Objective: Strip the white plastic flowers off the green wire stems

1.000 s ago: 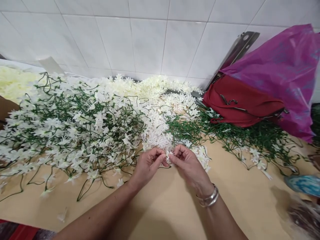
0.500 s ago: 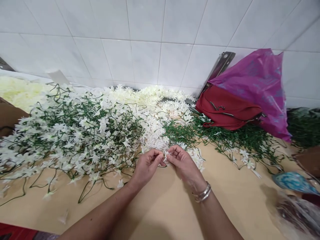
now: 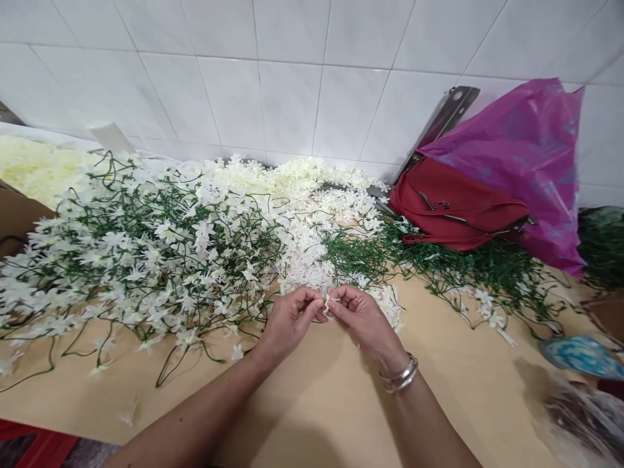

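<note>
My left hand (image 3: pixel 294 320) and my right hand (image 3: pixel 364 320) meet over the near edge of the flower pile, fingertips almost touching. Both are closed in a pinch on a small white artificial flower piece (image 3: pixel 329 303), mostly covered by the fingers. Just behind them lies a heap of thin white stamens (image 3: pixel 305 270). To the left spreads a large pile of white artificial flowers on green stems (image 3: pixel 160 253). Loose white petals (image 3: pixel 390 304) lie beside my right hand, and bare green stems (image 3: pixel 355 253) are bunched behind it.
A red bag (image 3: pixel 453 205) and a purple plastic bag (image 3: pixel 526 169) lean at the tiled wall (image 3: pixel 292 97). More green stems (image 3: pixel 487 273) lie below them. At right are a blue patterned item (image 3: pixel 582 355) and a clear plastic bag (image 3: pixel 580 416). Pale yellow flowers (image 3: pixel 39 169) are at far left.
The view has shifted slightly. My right fingertips have closed in on the small white piece, and the two hands remain pinched together at nearly the same spot.
</note>
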Demonstrator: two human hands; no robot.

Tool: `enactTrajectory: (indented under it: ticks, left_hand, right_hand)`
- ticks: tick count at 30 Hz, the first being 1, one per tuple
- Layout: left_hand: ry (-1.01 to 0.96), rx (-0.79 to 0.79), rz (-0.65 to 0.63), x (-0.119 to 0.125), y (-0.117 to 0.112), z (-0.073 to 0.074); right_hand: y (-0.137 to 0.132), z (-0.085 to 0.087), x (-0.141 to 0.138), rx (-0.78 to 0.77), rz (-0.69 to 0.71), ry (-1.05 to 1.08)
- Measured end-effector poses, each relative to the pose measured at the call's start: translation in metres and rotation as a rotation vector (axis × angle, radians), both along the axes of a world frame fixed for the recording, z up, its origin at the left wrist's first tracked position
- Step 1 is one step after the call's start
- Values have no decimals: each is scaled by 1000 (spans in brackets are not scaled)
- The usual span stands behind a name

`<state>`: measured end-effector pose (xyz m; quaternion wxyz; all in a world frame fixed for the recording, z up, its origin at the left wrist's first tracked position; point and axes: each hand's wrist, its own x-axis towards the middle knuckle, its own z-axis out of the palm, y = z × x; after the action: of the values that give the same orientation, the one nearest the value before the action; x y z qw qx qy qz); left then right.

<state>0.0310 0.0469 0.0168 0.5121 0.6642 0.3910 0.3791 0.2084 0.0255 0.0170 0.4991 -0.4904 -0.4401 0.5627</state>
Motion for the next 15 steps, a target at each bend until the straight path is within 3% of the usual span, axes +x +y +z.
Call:
enactTrajectory:
  ticks: [7,10,12,15]
  left_hand:
    - [-20,56,-16,2,0,0]
    - [-8,209,33,3,-2,12]
    - [24,330,92,0,-4,24]
    - [89,306,34,-8,-7,43]
  right_hand:
    - [0,4,0,7,-14,-16]
    - [-2,13,8,57,-73,-21]
    - [-2,18,18,144,-196,-83]
    - [0,17,31,250,-365,-156]
